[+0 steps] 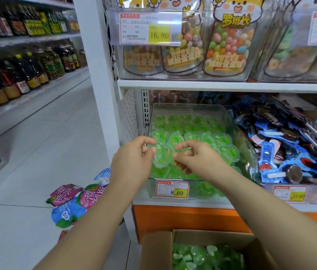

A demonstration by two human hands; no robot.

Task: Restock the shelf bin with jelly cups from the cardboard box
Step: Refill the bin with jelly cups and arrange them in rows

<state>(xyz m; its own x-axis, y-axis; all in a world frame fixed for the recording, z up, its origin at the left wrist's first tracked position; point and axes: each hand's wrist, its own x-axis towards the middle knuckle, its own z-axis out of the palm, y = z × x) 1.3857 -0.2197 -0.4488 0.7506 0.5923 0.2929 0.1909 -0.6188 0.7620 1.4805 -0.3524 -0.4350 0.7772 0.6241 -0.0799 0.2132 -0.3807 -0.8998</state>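
Note:
A clear plastic shelf bin [237, 131] on the lower shelf holds several green heart-shaped jelly cups [192, 123] in rows. Over its front part, my left hand [132, 158] and my right hand [194, 156] pinch the two sides of one green jelly cup [163, 154] between them, fingers curled on its rim. Below, at the bottom edge of the view, an open cardboard box [157, 250] contains more green jelly cups [198, 258].
A price tag reading 8.60 [172, 189] is on the bin's front. To the right a bin of blue snack packets [290, 149]. Candy jars [227, 47] stand on the shelf above. Snack bags [72, 203] lie on the floor at left; bottles [27, 71] line the far-left shelves.

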